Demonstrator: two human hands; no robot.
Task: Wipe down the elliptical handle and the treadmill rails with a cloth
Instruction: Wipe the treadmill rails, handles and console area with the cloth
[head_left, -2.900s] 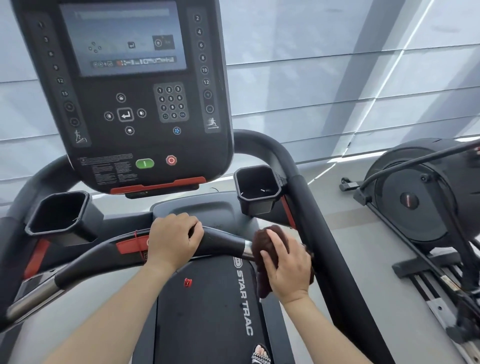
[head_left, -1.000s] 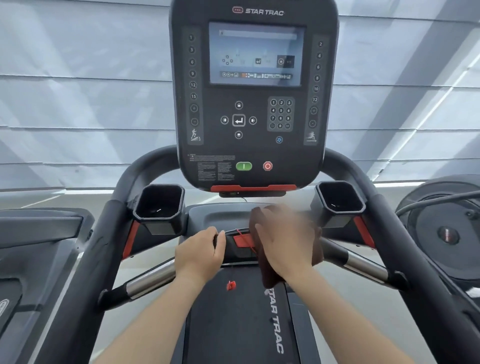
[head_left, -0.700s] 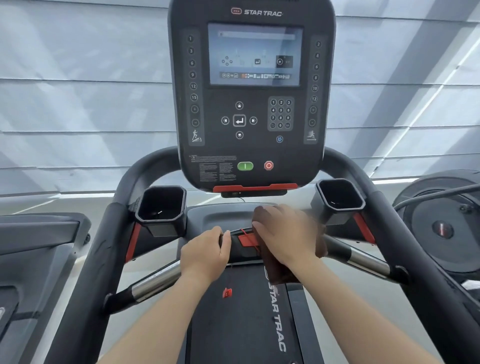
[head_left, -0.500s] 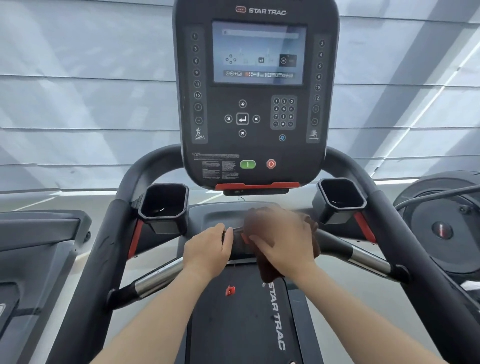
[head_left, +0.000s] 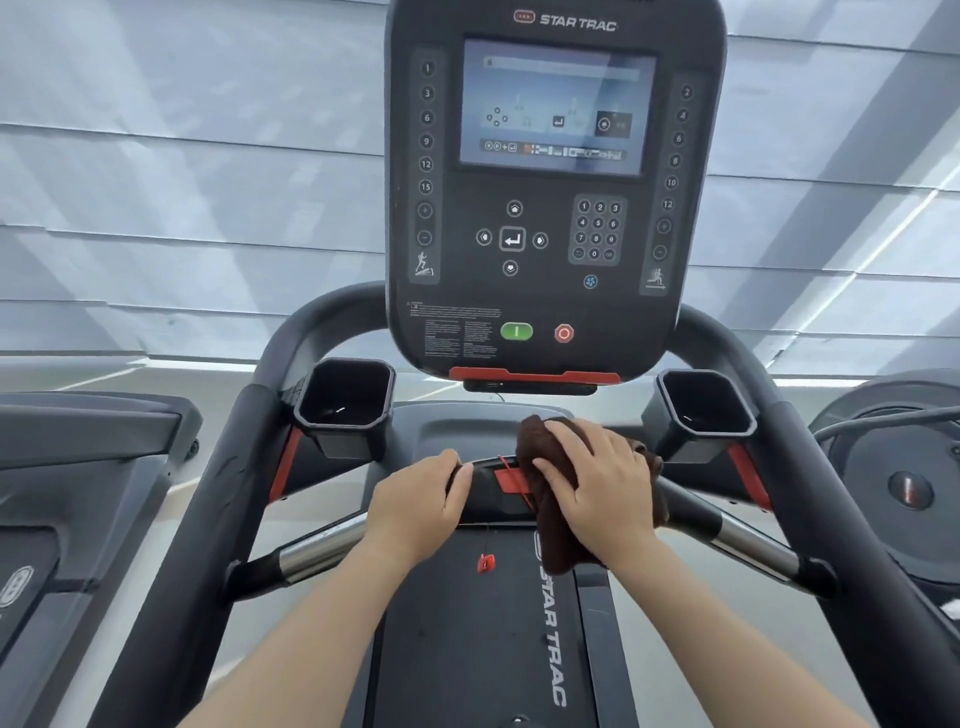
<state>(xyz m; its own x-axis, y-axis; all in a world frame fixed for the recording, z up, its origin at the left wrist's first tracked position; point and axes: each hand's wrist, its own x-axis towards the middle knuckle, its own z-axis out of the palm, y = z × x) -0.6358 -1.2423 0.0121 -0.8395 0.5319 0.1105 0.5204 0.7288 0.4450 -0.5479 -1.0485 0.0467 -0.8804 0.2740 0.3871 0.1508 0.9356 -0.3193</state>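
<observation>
I stand on a black Star Trac treadmill. Its front crossbar (head_left: 493, 480) runs below the console, with chrome sections (head_left: 317, 553) left and right. My left hand (head_left: 415, 506) is closed around the bar left of the red safety tab (head_left: 506, 479). My right hand (head_left: 597, 486) presses a dark brown cloth (head_left: 550, 525) over the bar just right of that tab; the cloth hangs down below the bar. The black side rails (head_left: 218, 493) curve up on both sides.
The console (head_left: 550, 182) with screen and buttons stands straight ahead. Cup holders (head_left: 345, 400) flank it. The belt (head_left: 467, 639) runs beneath my arms. Another machine (head_left: 67, 467) is at the left, and an elliptical's flywheel housing (head_left: 893, 478) at the right.
My right hand with the cloth rubbed back and forth over the middle of the crossbar, earlier at its right end. My left hand keeps its grip.
</observation>
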